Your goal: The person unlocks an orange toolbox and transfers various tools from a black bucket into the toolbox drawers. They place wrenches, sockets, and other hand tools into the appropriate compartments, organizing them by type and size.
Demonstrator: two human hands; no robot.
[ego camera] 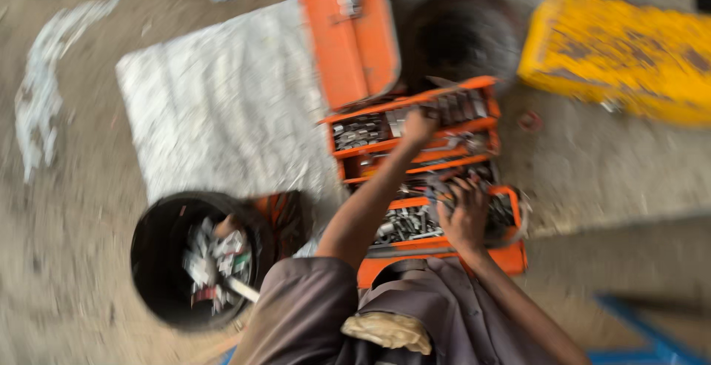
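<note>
A person crouches over an open orange cantilever toolbox on a dusty concrete floor, both hands among its stepped trays. The left hand reaches to 1 of the upper trays, fingers curled down onto the metal pieces there; motion blur makes it impossible to tell whether they have closed on anything. The right hand rests on the lowest tray, fingers bent and spread over a heap of grey sockets and fittings, apparently touching rather than lifting, though a grip cannot be ruled out. The work in hand reads as sorting through the trays by feel; picking out 1 small part from such a jumble would call for a fine pinch and a steadier view. The toolbox lid stands raised behind the trays. To the left sits a black bucket holding scraps and a tool handle, beside a pale woven mat; a worn yellow crate lies at upper right and a dark round object behind the box cannot be identified. The whole frame is smeared, and individual tools cannot be told apart.
</note>
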